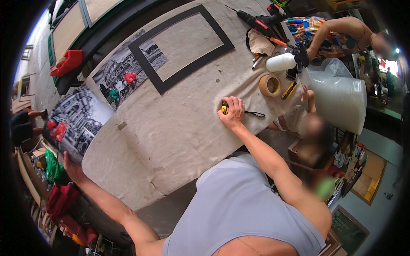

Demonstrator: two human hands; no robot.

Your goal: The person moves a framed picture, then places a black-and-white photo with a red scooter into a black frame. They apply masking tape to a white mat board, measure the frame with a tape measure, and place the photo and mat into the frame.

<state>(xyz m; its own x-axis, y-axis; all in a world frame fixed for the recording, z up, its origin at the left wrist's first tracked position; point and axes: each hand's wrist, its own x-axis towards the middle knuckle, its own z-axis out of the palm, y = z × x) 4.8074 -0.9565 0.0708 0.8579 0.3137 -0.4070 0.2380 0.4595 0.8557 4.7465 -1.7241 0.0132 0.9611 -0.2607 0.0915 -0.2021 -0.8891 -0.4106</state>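
My right hand [233,112] is closed around a yellow-and-black tape measure [225,108] on the cloth-covered table [179,136]; its black wrist strap lies to the right. At far left, my left hand [73,167] grips the near edge of a black-and-white photo print [79,115] with a red accent. The print curves over the table's left end, and some of my left fingers are hidden. Farther back, a second print [121,79] with red and green accents lies flat. A black rectangular frame mat [149,64] partly overlaps it.
A drill [256,23], white bottle [279,62], tape roll [270,85] and yellow utility knife [289,90] occupy the table's right end. Beyond stand a bubble wrap roll [341,100] and people, one with a hand [306,94] near the edge. A red object [67,62] sits at back left.
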